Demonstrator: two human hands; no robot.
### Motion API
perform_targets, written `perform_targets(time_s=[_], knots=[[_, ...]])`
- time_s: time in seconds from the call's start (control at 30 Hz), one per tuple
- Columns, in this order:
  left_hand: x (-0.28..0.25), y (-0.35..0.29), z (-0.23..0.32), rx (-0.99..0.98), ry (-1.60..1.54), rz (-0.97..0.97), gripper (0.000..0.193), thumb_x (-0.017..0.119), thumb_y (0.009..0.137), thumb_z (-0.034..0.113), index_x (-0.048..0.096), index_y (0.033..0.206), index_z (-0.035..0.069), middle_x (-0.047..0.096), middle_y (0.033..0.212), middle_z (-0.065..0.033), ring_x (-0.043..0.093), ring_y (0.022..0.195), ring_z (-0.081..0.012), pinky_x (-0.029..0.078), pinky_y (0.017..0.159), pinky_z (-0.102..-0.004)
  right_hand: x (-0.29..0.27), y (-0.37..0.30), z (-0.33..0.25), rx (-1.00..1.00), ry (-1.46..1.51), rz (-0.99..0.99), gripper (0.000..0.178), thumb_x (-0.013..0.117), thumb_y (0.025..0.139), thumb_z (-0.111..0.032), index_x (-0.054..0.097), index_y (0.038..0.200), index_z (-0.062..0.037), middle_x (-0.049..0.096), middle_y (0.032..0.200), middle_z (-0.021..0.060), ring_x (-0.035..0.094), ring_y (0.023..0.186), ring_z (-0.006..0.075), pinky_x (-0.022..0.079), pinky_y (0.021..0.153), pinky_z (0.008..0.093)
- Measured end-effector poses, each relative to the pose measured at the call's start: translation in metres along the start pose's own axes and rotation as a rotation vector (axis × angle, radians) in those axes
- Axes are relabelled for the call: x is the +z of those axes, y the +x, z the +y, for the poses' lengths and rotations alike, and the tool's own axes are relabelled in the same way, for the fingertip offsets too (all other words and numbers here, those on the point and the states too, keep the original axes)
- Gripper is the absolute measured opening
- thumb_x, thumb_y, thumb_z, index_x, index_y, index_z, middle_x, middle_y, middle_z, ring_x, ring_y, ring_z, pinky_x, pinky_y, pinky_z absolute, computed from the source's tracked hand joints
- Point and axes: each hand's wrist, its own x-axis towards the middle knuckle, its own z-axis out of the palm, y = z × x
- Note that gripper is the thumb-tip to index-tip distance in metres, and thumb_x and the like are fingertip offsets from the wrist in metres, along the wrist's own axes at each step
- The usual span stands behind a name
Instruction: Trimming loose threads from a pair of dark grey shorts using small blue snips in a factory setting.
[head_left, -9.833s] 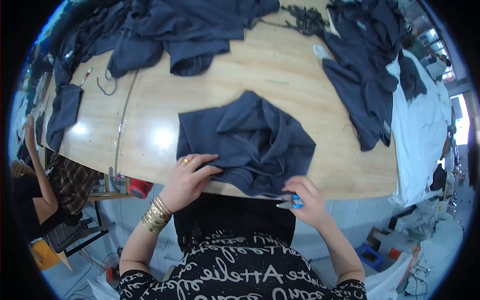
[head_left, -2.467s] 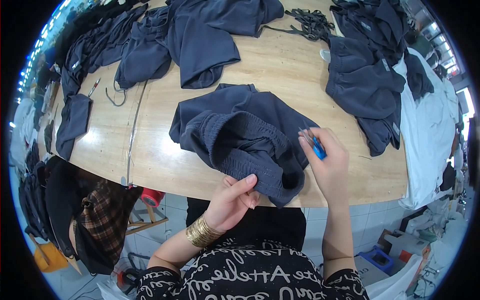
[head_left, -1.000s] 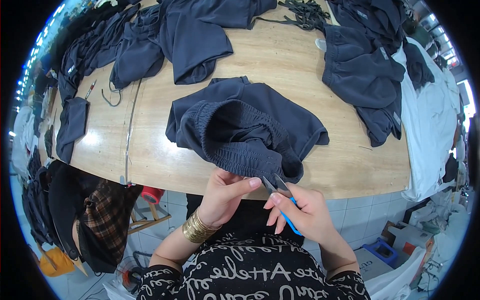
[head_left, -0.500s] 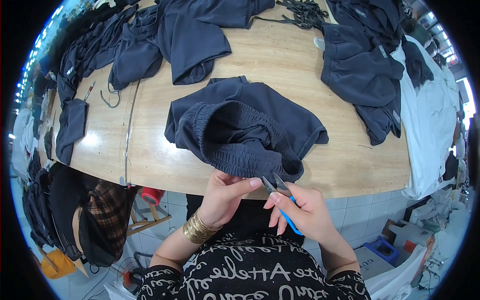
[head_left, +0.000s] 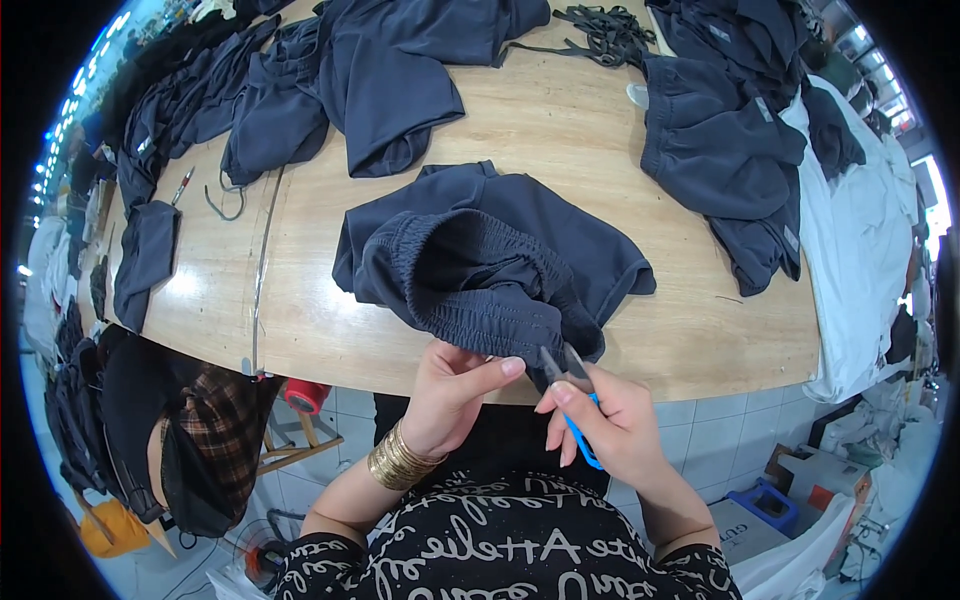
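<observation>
Dark navy shorts [head_left: 590,230] lie on the wooden table, their gathered elastic waistband [head_left: 490,318] turned toward me at the near edge. My left hand [head_left: 455,390] pinches the waistband's lower edge, thumb on top and fingers partly hidden under the cloth. In my right hand [head_left: 610,415] is a pair of blue-handled thread snips [head_left: 580,440]. Their two metal blades stand apart, with the tips against the waistband just right of my left thumb. Whether a thread lies between the blades is too small to tell.
More dark garments [head_left: 390,90] are heaped along the far side, with another pair of elastic-waisted shorts [head_left: 715,140] at the right. A bundle of dark cords [head_left: 605,35] lies at the back. White cloth [head_left: 860,240] hangs over the right edge. A pen [head_left: 183,186] lies at the left.
The snips have shifted slightly right, and their tips now overlap the waistband edge. My left hand keeps its hold, and the shorts have barely moved.
</observation>
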Motion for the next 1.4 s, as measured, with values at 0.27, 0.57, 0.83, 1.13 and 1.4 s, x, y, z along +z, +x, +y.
perform_targets(time_s=[0.27, 0.57, 0.83, 1.13, 1.4], knots=[[0.000, 0.000, 0.001, 0.016, 0.021, -0.036, 0.029, 0.064, 0.080, -0.004, 0.061, 0.109, 0.001, 0.065, 0.106, -0.0075, 0.059, 0.100, -0.0149, 0.044, 0.092, -0.0316, -0.002, 0.002, -0.003, 0.103, -0.060, -0.077, 0.024, 0.051, 0.096, -0.021, 0.060, 0.087, -0.0002, 0.058, 0.060, 0.0036, 0.053, 0.046, 0.0061, 0.040, 0.044, 0.0189], [-0.001, -0.003, 0.001, 0.036, 0.102, 0.003, 0.031, 0.068, 0.079, -0.003, 0.061, 0.108, 0.001, 0.065, 0.102, -0.0068, 0.061, 0.093, -0.0127, 0.048, 0.084, -0.0273, 0.005, 0.014, -0.008, -0.427, -0.401, 0.262, 0.017, 0.070, 0.080, -0.007, 0.063, 0.094, -0.0017, 0.063, 0.074, 0.0036, 0.057, 0.061, 0.0064, 0.045, 0.055, 0.0210], [-0.001, -0.004, 0.001, 0.055, 0.185, 0.014, 0.030, 0.068, 0.078, -0.004, 0.061, 0.107, 0.001, 0.066, 0.098, -0.0064, 0.061, 0.088, -0.0114, 0.049, 0.081, -0.0263, 0.008, 0.029, 0.003, -0.563, -0.567, 0.249, 0.013, 0.064, 0.085, -0.007, 0.055, 0.093, -0.0018, 0.061, 0.075, 0.0064, 0.057, 0.060, 0.0109, 0.045, 0.055, 0.0242], [-0.003, -0.002, 0.004, 0.038, 0.128, 0.018, 0.030, 0.069, 0.077, -0.004, 0.061, 0.105, 0.001, 0.066, 0.100, -0.0073, 0.062, 0.089, -0.0124, 0.049, 0.082, -0.0263, -0.010, 0.022, -0.007, -0.264, -0.315, 0.266, 0.013, 0.059, 0.089, -0.013, 0.053, 0.096, -0.0030, 0.058, 0.075, 0.0044, 0.054, 0.064, 0.0097, 0.043, 0.060, 0.0229], [-0.002, -0.003, 0.006, 0.026, 0.111, 0.022, 0.028, 0.068, 0.077, -0.004, 0.062, 0.104, 0.001, 0.066, 0.098, -0.0064, 0.062, 0.087, -0.0116, 0.049, 0.080, -0.0254, -0.018, 0.016, -0.013, -0.545, -0.775, 0.178, 0.036, 0.078, 0.070, -0.030, 0.059, 0.092, -0.0080, 0.061, 0.075, 0.0023, 0.059, 0.063, 0.0176, 0.044, 0.053, 0.0280]])
